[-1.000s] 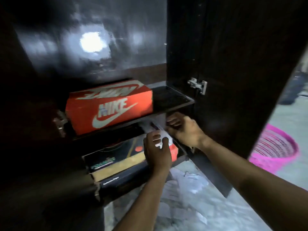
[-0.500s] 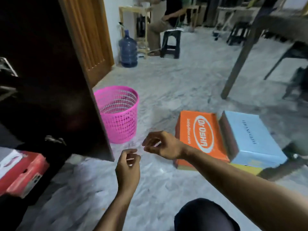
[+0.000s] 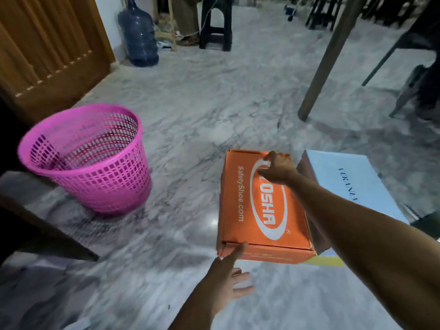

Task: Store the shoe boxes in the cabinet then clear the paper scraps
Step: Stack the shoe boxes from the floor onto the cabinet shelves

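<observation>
An orange shoe box (image 3: pixel 242 208) with a white oval logo lies flat on the marble floor. My right hand (image 3: pixel 277 167) hovers over its far end, fingers curled and apart, holding nothing. My left hand (image 3: pixel 226 275) is open at the box's near left corner, one finger touching the edge. A light blue shoe box (image 3: pixel 352 184) sits to the right against the orange one, with a yellow box (image 3: pixel 326 259) partly showing beneath. The dark cabinet door (image 3: pixel 35 232) edges in at the left.
A pink mesh waste basket (image 3: pixel 92 158) stands on the floor to the left. A wooden table leg (image 3: pixel 326 60) and dark chairs stand at the back right. A blue water jug (image 3: pixel 140 32), a black stool and a wooden door are further back.
My view swung from the cabinet shelves to the floor. Both hands left the cabinet and reached forward to the orange box, the right over its far end, the left at its near corner.
</observation>
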### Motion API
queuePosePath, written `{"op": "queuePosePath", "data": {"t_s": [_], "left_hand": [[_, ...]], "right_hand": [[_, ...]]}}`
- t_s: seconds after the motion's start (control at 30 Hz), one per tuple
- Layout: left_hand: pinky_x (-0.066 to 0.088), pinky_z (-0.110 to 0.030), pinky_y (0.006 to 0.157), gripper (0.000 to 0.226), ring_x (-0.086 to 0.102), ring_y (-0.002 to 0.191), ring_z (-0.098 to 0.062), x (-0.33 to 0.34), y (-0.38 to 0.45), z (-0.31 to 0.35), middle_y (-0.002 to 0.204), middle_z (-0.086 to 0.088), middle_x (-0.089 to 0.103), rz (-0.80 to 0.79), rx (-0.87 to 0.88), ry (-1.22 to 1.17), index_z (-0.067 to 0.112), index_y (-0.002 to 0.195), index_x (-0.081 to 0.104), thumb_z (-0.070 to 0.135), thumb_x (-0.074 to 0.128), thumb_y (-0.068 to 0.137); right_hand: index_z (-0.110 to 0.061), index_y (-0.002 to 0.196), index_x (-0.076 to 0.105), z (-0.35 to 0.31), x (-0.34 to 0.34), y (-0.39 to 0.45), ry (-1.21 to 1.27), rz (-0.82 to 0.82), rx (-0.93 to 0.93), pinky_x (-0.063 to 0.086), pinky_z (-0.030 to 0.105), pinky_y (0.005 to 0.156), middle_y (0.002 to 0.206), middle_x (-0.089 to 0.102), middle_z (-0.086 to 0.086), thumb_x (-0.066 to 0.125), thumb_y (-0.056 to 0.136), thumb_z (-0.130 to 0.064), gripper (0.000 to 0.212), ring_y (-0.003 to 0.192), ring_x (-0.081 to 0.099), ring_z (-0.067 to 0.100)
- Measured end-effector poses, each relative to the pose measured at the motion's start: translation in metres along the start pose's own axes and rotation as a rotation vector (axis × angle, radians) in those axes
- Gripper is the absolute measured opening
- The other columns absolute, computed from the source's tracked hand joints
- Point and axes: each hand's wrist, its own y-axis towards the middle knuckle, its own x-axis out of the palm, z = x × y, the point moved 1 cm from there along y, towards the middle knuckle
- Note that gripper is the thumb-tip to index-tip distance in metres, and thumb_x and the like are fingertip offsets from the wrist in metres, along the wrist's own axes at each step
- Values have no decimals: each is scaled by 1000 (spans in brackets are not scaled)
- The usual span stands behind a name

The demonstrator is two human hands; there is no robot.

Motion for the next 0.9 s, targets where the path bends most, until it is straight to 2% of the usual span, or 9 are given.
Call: {"op": "queuePosePath", "data": {"t_s": [0.07,0.2,0.27,0.37,0.53,0.63,0.73,0.8,0.9], "left_hand": [[61,-62,86,104,60,128,-40,7,19,-1,148,-26,40,-20,-48,-18,26,139,42,47,101,56],[60,-59,93,95,58,133,-33,11,37,0,152,-20,43,-33,-48,-15,28,131,49,54,99,55],[58,-57,99,90,58,133,-29,6,45,2,148,-15,50,37,7,-8,25,124,57,60,96,51],[54,-55,104,90,60,129,-28,-6,51,9,139,-13,60,171,99,-91,21,122,62,62,96,50],[58,-51,89,103,66,123,-34,-43,52,31,129,-4,71,319,291,-275,28,134,60,80,81,47],[59,-54,77,96,55,126,-55,-58,43,32,145,-17,58,277,327,-218,43,143,49,73,84,60],[56,-62,85,82,62,120,-40,-75,29,31,137,1,66,268,365,-108,58,135,50,50,83,60],[54,-60,91,80,63,120,-39,-87,17,35,133,-3,70,277,365,-111,51,133,56,44,80,58],[49,-47,87,68,65,111,-39,-106,-9,39,121,-12,76,260,375,-140,29,128,66,41,73,62]], "right_hand": [[-17,149,48,6,7,34,-38,-11,32,39,43,116,151,49,17,72,86,-45,73,139,48,38],[-26,159,34,16,13,87,-102,-102,74,34,55,121,163,37,13,68,75,-60,97,150,35,38],[-27,157,37,22,18,109,-143,-170,90,34,56,120,161,42,13,60,67,-68,102,148,38,39],[-23,144,55,20,19,116,-177,-197,38,42,52,114,147,57,15,65,71,-70,87,137,50,39],[-5,129,64,35,26,114,-135,-222,100,50,39,89,132,64,18,71,68,-82,99,117,62,36],[-3,107,71,43,41,98,-40,-258,127,46,36,81,117,68,18,69,71,-82,87,102,63,33],[1,110,68,42,49,73,67,-278,179,44,35,80,122,68,21,68,78,-77,85,100,61,33],[5,121,65,36,49,55,137,-312,199,46,35,80,124,67,21,71,80,-72,88,97,60,31],[-6,121,69,23,35,20,367,-355,190,57,38,91,116,72,14,79,73,-68,80,95,68,30]]}}
